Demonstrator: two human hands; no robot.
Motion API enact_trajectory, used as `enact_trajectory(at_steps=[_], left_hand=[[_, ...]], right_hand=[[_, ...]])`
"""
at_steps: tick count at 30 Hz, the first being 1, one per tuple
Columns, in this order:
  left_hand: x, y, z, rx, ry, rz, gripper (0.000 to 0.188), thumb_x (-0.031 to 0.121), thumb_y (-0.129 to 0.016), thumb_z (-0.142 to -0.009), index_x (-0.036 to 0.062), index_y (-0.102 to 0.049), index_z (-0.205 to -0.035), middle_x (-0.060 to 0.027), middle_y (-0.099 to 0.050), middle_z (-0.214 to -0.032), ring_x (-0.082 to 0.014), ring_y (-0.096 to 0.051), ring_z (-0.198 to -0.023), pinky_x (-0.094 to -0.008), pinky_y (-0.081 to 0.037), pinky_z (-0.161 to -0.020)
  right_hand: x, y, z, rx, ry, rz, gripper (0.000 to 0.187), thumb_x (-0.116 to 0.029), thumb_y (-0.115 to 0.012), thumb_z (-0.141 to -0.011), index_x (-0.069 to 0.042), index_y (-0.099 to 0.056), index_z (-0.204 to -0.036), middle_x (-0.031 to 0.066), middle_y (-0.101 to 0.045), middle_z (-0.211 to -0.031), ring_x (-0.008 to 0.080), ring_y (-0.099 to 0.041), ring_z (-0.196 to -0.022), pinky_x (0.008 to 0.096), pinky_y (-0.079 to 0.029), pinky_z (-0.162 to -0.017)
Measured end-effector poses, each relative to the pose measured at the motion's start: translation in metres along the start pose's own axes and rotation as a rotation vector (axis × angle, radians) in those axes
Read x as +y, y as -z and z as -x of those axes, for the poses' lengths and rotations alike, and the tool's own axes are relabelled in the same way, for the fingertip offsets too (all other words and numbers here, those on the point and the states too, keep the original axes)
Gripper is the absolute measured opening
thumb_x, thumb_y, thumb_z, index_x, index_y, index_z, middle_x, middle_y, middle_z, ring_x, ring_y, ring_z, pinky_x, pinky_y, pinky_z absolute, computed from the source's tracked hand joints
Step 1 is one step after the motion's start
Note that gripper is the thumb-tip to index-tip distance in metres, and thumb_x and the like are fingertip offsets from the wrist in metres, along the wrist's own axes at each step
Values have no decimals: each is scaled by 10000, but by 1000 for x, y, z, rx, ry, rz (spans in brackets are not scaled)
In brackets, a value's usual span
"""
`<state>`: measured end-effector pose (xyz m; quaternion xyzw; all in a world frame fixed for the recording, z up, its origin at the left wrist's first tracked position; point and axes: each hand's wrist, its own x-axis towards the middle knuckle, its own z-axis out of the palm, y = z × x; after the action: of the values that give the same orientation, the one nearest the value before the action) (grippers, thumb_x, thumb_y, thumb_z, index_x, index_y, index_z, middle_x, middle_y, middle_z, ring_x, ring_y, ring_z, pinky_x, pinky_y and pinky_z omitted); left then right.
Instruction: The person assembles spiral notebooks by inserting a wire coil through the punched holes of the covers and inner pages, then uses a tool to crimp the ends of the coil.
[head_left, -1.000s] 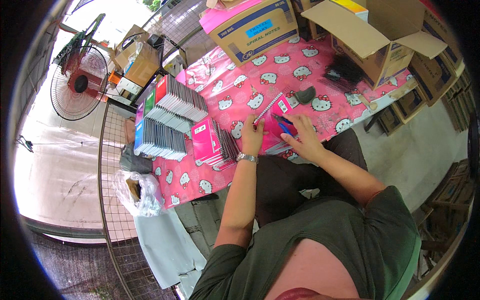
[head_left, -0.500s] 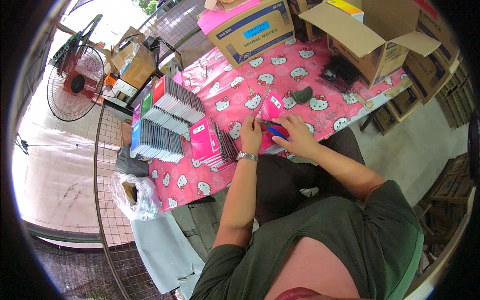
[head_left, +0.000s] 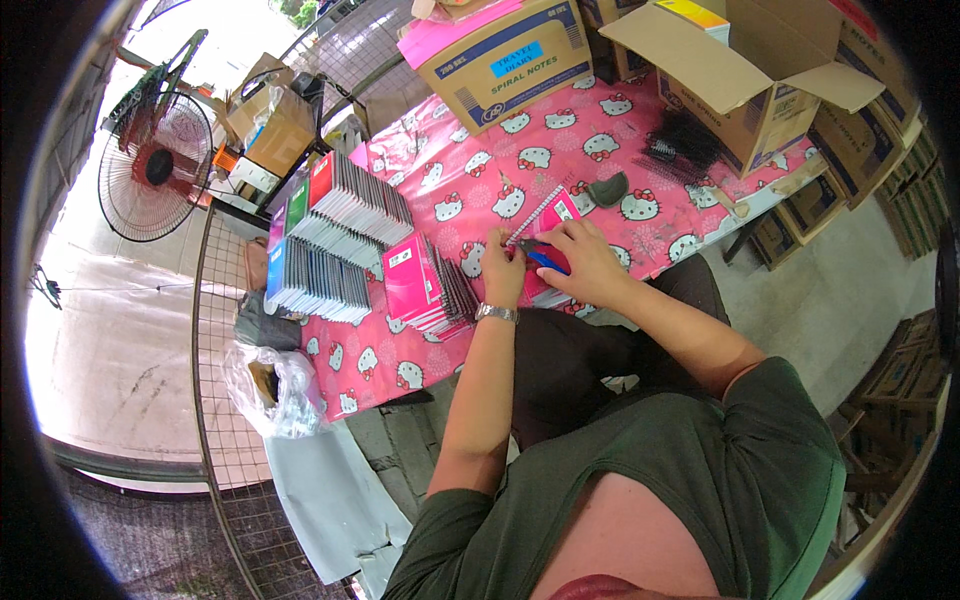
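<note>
A pink spiral notebook [head_left: 563, 211] lies on the table in front of me, its wire-bound edge running slantwise toward my fingers. My left hand [head_left: 502, 272], with a metal watch on the wrist, pinches the near end of that bound edge. In my right hand [head_left: 594, 264] is a pair of pliers [head_left: 546, 261] with blue handles, gripped with the jaws pointing left to the same corner. My fingers hide the wire's tip. More pink notebooks [head_left: 541, 293] show beneath my right hand. Left of my left hand stands a stack of pink spiral notebooks [head_left: 412, 279].
Rows of blue, green and red spiral notebooks [head_left: 325, 272] stand at the left. A dark green curved object [head_left: 607, 190] and a heap of black spiral wires [head_left: 682, 148] lie beyond my right hand. Cartons [head_left: 505, 65] line the back; an open carton [head_left: 745, 110] stands at right.
The notebook has turned slightly, its bound edge leaning more to the right. The pliers' jaws have shifted a little left, closer to my left fingertips.
</note>
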<state>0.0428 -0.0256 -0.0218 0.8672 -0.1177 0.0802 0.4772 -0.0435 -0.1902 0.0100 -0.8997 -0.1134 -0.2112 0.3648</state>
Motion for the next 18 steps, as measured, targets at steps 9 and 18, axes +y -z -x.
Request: enact_trajectory(at_steps=[9, 18], left_hand=[[5, 6, 2, -92, 222, 359, 128, -28, -624, -864, -7, -638, -989, -53, -631, -818, -101, -618, -712, -275, -544, -604], [43, 56, -8, 172, -435, -136, 213, -13, -666, -775, 30, -677, -983, -120, -671, -906, -300, -642, -854, -384, -504, -780]], right_hand=[[-19, 10, -9, -140, -34, 170, 448, -284, -712, -811, -88, -633, -1206, 130, -586, -1115, 305, -528, -1104, 421, -442, -932], [18, 26, 9, -306, -360, -719, 457, -272, -698, -859, -99, -604, -1272, 160, -619, -1195, 261, -589, -1092, 387, -462, -915]])
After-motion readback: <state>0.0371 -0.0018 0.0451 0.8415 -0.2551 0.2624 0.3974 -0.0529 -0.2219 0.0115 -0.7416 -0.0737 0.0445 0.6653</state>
